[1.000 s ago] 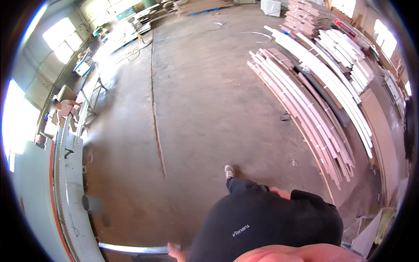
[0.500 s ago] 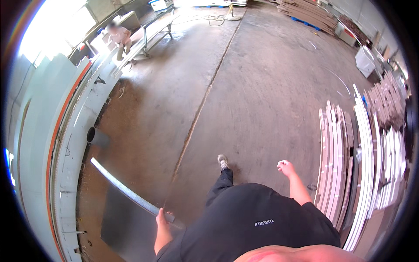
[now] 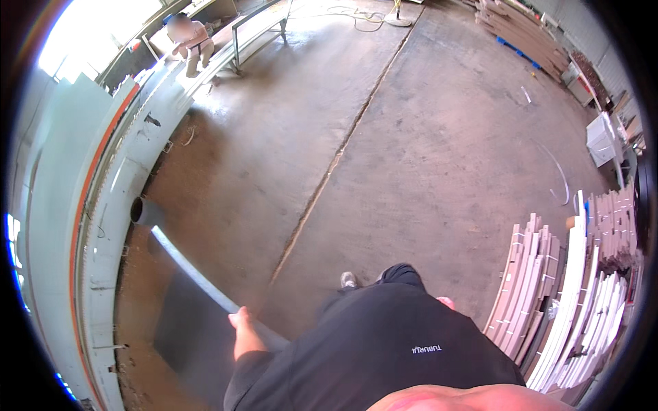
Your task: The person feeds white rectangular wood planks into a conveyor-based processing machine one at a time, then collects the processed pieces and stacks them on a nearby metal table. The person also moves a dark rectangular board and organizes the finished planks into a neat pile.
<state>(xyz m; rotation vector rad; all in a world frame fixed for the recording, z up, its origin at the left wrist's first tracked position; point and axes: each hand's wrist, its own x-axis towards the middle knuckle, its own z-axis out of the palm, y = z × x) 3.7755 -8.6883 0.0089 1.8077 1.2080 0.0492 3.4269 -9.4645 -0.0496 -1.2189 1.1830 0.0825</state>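
My left hand (image 3: 241,322) is closed around a long, narrow whitish strip (image 3: 192,270). The strip slants from my left side up toward the long machine, and its near end runs back beside my black shirt. Beneath it on the floor lies a dark flat sheet or mat (image 3: 185,322). Of my right hand (image 3: 447,302), only a small pink part shows past the right edge of my shirt; its fingers are hidden. I cannot see anything in it.
A long pale machine (image 3: 99,274) with an orange edge lines the left, a dark round tube (image 3: 144,211) beside it. Bundles of long boards (image 3: 524,274) stand at right. Far left, a person (image 3: 195,44) is by a bench (image 3: 257,31). A floor groove (image 3: 329,168) runs ahead.
My body has stepped forward, and the board bundles sit lower in view. The left hand still grips the strip. My right hand has swung back, mostly behind my shirt.
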